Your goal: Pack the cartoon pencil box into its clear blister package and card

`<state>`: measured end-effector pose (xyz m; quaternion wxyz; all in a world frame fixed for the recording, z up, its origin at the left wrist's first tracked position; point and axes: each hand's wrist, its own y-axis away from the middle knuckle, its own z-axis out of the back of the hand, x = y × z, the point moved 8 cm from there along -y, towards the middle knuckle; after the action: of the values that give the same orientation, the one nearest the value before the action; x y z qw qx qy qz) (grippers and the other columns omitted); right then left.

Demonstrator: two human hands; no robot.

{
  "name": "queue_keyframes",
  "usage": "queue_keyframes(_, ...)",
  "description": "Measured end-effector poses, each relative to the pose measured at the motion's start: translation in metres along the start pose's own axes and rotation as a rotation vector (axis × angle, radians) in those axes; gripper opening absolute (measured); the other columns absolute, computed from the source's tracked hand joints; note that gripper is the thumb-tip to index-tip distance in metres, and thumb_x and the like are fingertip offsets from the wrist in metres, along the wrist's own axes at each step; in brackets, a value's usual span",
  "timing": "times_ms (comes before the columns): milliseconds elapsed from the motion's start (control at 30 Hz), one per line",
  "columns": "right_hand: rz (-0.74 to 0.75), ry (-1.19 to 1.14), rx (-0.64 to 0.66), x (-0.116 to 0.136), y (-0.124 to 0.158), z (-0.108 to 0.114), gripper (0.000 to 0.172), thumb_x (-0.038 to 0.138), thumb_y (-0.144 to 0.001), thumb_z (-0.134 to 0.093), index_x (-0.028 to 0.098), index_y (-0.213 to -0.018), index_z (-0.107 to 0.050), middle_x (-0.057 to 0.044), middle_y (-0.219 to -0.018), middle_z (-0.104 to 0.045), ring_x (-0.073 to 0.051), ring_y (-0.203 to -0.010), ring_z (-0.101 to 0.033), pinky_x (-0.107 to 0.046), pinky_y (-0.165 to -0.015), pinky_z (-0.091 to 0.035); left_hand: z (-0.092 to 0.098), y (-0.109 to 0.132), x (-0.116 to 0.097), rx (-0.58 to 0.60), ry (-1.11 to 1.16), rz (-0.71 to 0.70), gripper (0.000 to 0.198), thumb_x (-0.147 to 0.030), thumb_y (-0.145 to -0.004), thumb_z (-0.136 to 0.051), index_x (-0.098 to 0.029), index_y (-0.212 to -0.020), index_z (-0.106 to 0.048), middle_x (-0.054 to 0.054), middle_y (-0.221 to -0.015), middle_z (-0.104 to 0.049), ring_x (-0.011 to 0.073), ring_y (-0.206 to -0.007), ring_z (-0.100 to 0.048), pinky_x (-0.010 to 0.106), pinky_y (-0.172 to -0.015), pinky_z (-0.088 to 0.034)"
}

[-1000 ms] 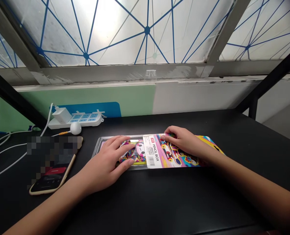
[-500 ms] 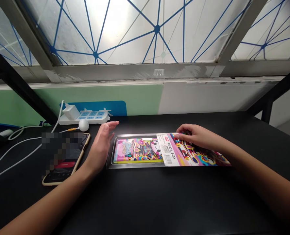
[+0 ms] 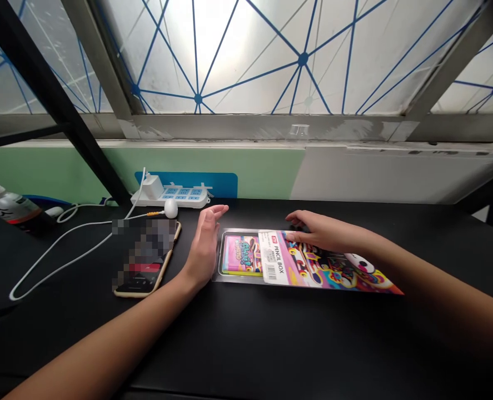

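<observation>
A colourful pencil box (image 3: pixel 242 255) lies in a clear plastic tray (image 3: pixel 238 279) on the black table. A printed cardboard sleeve (image 3: pixel 313 266) marked "PENCIL BOX" covers most of it, leaving only the left end bare. My right hand (image 3: pixel 313 226) grips the sleeve's far edge near its left end, thumb on top and fingers curled behind. At the tray's left end, my left hand (image 3: pixel 207 244) stands on its side with fingers stretched out, palm against or very near the tray.
Left of my left hand lies a phone (image 3: pixel 146 272) with a blurred screen. Behind it are a white power strip (image 3: pixel 175 195), a round white plug (image 3: pixel 171 208) and a looping white cable (image 3: pixel 41 269). A bottle (image 3: pixel 13 206) stands at far left, beside a black frame post (image 3: pixel 83 144).
The sleeve has slid left over the tray with my right hand, so less of the pencil box shows. My left hand keeps its place at the tray's end. The view has turned left.
</observation>
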<state>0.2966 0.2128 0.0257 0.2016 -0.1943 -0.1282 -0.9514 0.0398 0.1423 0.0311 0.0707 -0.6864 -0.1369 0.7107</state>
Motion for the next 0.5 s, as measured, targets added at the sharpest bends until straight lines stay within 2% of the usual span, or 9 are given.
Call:
queue_keyframes(167, 0.087, 0.134, 0.057, 0.067, -0.026, -0.015, 0.065, 0.065, -0.089, -0.055, 0.019, -0.134, -0.061, -0.019, -0.133, -0.065, -0.038, -0.116, -0.064, -0.049, -0.094, -0.051, -0.001, 0.001, -0.002, -0.004, 0.100, 0.037, 0.049, -0.059, -0.105, -0.020, -0.024, -0.125, -0.048, 0.012, -0.149, -0.055, 0.0208, -0.149, -0.038, 0.049, -0.125, -0.022)
queue_keyframes(300, 0.139, 0.155, 0.031, 0.110, -0.033, -0.023, 0.060, 0.059, -0.090, -0.057, 0.021, -0.137, -0.058, -0.016, -0.137, -0.063, -0.038, -0.119, -0.062, -0.051, -0.098, -0.046, 0.001, -0.002, -0.003, -0.014, 0.109, 0.037, 0.050, -0.058, -0.105, -0.017, -0.025, -0.126, -0.047, 0.012, -0.149, -0.055, 0.0210, -0.150, -0.037, 0.049, -0.124, -0.022)
queue_keyframes(400, 0.184, 0.174, -0.049, 0.120, -0.026, -0.024, 0.062, 0.059, -0.091, -0.057, 0.021, -0.140, -0.055, -0.017, -0.142, -0.060, -0.039, -0.123, -0.059, -0.054, -0.103, -0.041, 0.007, -0.004, 0.003, -0.038, 0.112, 0.075, 0.035, -0.047, -0.105, -0.030, -0.025, -0.126, -0.048, 0.010, -0.148, -0.056, 0.0218, -0.147, -0.041, 0.047, -0.122, -0.029)
queue_keyframes(467, 0.214, 0.181, -0.120, 0.111, -0.013, -0.021, 0.062, 0.060, -0.092, -0.055, 0.021, -0.140, -0.055, -0.017, -0.142, -0.059, -0.039, -0.124, -0.058, -0.055, -0.104, -0.040, 0.009, -0.003, 0.011, -0.047, 0.113, 0.161, 0.028, -0.029, -0.098, -0.044, -0.026, -0.126, -0.047, 0.010, -0.150, -0.054, 0.0248, -0.138, -0.052, 0.046, -0.110, -0.046)
queue_keyframes(500, 0.221, 0.181, -0.158, 0.102, -0.006, -0.019, 0.060, 0.061, -0.093, -0.054, 0.022, -0.138, -0.055, -0.017, -0.141, -0.059, -0.039, -0.124, -0.058, -0.055, -0.104, -0.040, 0.009, -0.002, 0.015, -0.042, 0.120, 0.215, 0.036, -0.020, -0.093, -0.048, -0.027, -0.128, -0.046, 0.010, -0.151, -0.052, 0.0261, -0.132, -0.057, 0.043, -0.099, -0.054)
